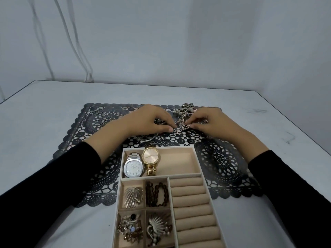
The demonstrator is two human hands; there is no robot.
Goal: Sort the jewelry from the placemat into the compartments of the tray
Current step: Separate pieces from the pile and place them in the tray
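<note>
i am working in the middle of the frame, over the black lace placemat (220,158), picking 1 piece out of the jewelry left to sort. my left hand (150,120) and my right hand (209,122) are meeting fingertip to fingertip on a small tangled chain piece (180,126). each hand is pinching it between thumb and forefinger, with the other fingers curled in. the piece is lying on the placemat just below the jewelry pile (186,110), and i cannot tell whether it is caught on that pile.

the beige tray (172,146) is sitting in the lower centre of the frame, its far end overlapping the placemat. its top compartment is already holding a silver watch (134,167) and a gold watch (150,157), and the 4 small compartments below are holding brooches and a beaded bracelet (156,194). the ring rolls (189,199) on the right are holding nothing.

by my judgement the sorting is about halfway done: the pile, some thin rings (98,111) at the placemat's upper left and the bangles (146,138) under my left wrist are waiting. the next move is calling for easing this chain free without dragging its neighbours, lifting it clear, then choosing a compartment, probably the roomy top 1.
</note>
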